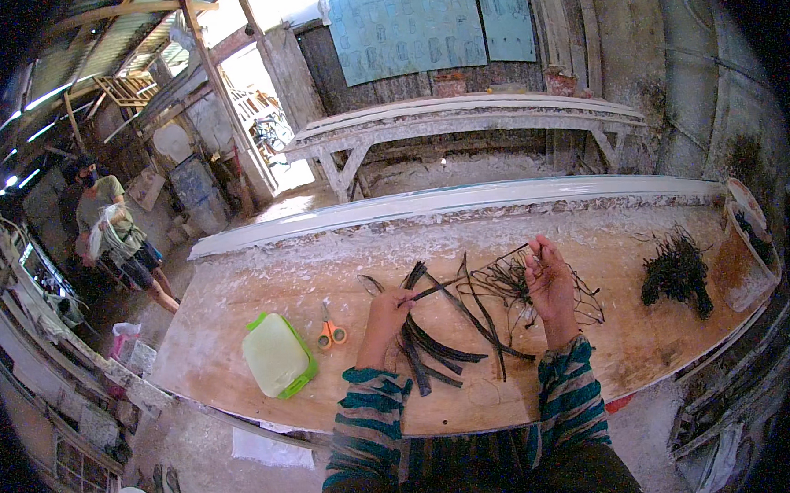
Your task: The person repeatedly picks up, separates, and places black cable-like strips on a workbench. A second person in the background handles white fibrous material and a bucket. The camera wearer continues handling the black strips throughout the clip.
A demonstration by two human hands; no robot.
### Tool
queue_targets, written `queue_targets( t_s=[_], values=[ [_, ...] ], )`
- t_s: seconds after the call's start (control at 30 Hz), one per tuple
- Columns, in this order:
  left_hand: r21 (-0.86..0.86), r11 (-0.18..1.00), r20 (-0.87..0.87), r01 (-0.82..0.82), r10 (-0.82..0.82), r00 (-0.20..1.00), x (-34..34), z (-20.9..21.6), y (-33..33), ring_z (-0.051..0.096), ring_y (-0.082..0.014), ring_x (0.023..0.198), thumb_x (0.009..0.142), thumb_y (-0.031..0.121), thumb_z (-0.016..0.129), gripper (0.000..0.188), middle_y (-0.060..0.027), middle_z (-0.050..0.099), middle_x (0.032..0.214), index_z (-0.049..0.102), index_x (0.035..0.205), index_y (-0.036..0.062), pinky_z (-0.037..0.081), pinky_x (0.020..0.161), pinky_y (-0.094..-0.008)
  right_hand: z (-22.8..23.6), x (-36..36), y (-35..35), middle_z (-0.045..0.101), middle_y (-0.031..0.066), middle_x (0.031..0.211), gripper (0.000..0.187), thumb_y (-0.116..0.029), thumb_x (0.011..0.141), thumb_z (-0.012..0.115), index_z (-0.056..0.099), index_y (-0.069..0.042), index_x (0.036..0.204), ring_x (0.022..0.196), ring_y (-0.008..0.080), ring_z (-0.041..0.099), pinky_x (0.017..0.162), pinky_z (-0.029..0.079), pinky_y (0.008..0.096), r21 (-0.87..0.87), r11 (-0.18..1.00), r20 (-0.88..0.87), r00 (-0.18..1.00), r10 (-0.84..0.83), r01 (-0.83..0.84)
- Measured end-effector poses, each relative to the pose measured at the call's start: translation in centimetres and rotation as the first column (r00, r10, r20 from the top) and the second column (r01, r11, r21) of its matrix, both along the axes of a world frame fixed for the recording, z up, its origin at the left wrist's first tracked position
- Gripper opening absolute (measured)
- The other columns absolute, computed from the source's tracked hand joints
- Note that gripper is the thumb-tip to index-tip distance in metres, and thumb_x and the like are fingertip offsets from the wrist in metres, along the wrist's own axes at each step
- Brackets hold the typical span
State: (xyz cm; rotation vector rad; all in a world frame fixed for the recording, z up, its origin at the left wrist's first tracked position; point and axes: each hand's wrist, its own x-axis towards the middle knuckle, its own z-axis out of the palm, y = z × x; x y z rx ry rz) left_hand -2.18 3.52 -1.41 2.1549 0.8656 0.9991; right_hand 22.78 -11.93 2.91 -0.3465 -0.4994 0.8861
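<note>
Our left hand (pixel 386 324) is pinching a thin dark strip (pixel 436 290) between thumb and fingers; our right hand (pixel 550 291) is pinching near its other end, palm facing us — so in the head view the strip is running between both hands, over the wooden worktable (pixel 203 343). Wider dark strips (pixel 436 346) are lying just beside the left hand; thin dark cords (pixel 507 286) are lying tangled around the right one. Farther right, a dark clump (pixel 676 274) is sitting near a stained bucket (pixel 738 274). On our left, orange-handled scissors (pixel 332 335) are lying between strips and a green-and-white box (pixel 278 356) — far left, a co-worker (pixel 102 206) is holding something pale.
</note>
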Motion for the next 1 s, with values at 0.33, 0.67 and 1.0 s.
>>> queue_targets(
  t_s=[0.33,0.67,1.0],
  values=[
    [-0.237,0.969,0.195,0.068,-0.021,0.981,0.8,0.2,-0.6,0.054,-0.0125,0.065,0.079,0.019,0.063,0.02,-0.0017,0.061,0.076,0.064,0.089,0.0022,0.042,0.056,-0.0245,-0.5,-1.2,0.5,0.057,0.0062,0.106,0.032,-0.013,0.087,0.051,0.044,-0.007,0.118,0.077,0.0125,0.061,0.062,0.052,0.0213,-0.079,0.997,0.167,0.986,0.004,0.009],
    [-0.563,0.765,0.389,0.312,-0.088,0.917,3.0,1.9,-4.9,0.048,-0.0052,0.066,0.083,0.023,0.06,0.018,0.0023,0.056,0.074,0.062,0.085,0.0049,0.036,0.056,-0.0192,-2.1,-6.5,1.7,0.059,-0.0006,0.078,0.011,-0.013,0.084,0.057,0.057,-0.006,0.093,0.071,0.0072,0.056,0.064,0.045,0.0211,-0.464,0.88,0.381,0.874,0.302,-0.102],
    [-0.574,0.696,0.427,0.432,-0.196,0.883,3.6,1.2,-5.7,0.053,-0.0067,0.068,0.084,0.02,0.058,0.015,0.0023,0.059,0.075,0.062,0.086,0.0056,0.041,0.059,-0.0205,-2.9,-7.0,1.8,0.061,0.0,0.079,0.007,-0.007,0.081,0.057,0.06,-0.002,0.086,0.07,0.0063,0.053,0.063,0.041,0.0192,-0.472,0.878,0.607,0.75,0.264,0.073]
  ],
)
